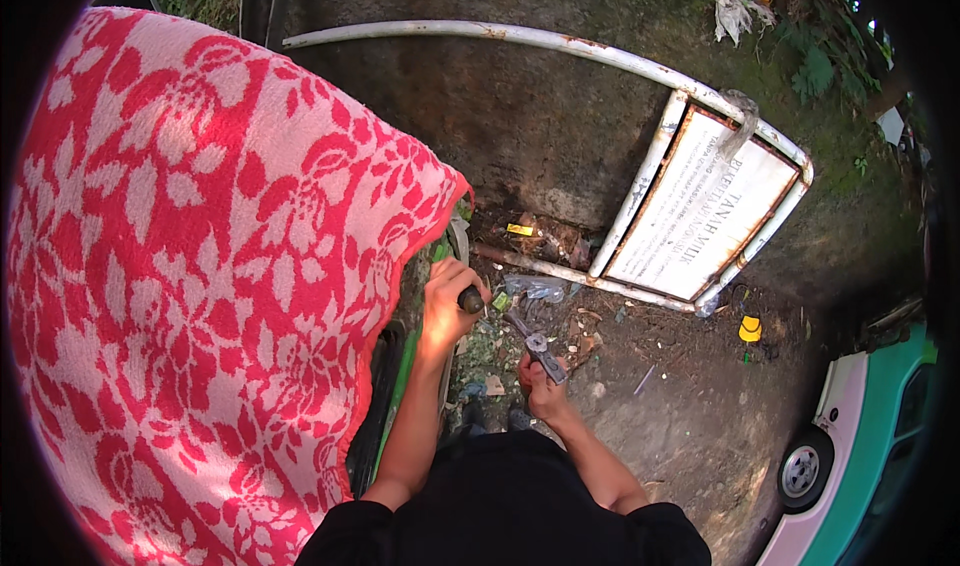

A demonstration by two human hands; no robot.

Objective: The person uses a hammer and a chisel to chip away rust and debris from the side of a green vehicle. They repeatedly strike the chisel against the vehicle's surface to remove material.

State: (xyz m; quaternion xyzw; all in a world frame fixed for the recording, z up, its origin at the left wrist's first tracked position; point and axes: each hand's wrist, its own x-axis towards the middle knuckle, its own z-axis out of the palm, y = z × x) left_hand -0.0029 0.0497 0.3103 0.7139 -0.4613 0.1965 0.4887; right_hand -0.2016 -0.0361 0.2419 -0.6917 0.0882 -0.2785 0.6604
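At centre, my left hand (pixel 447 299) is closed around a dark tool handle (pixel 469 300), beside the green-and-black edge (pixel 395 396) of an object under a red-and-pink floral blanket (pixel 200 256). My right hand (pixel 542 394), lower and to the right, is closed on a grey, hammer-like metal tool (pixel 536 343), held a short distance from my left hand. The far end of the dark handle is hard to make out, and much of the covered object is hidden by the blanket.
A rusty white pipe frame (pixel 420 28) with a sign board (pixel 720 206) lies along a mossy wall (pixel 540 106). Litter, including a yellow item (pixel 749 329), dots the dirt ground (pixel 660 406). A pink-and-teal vehicle (pixel 850 446) stands at the lower right.
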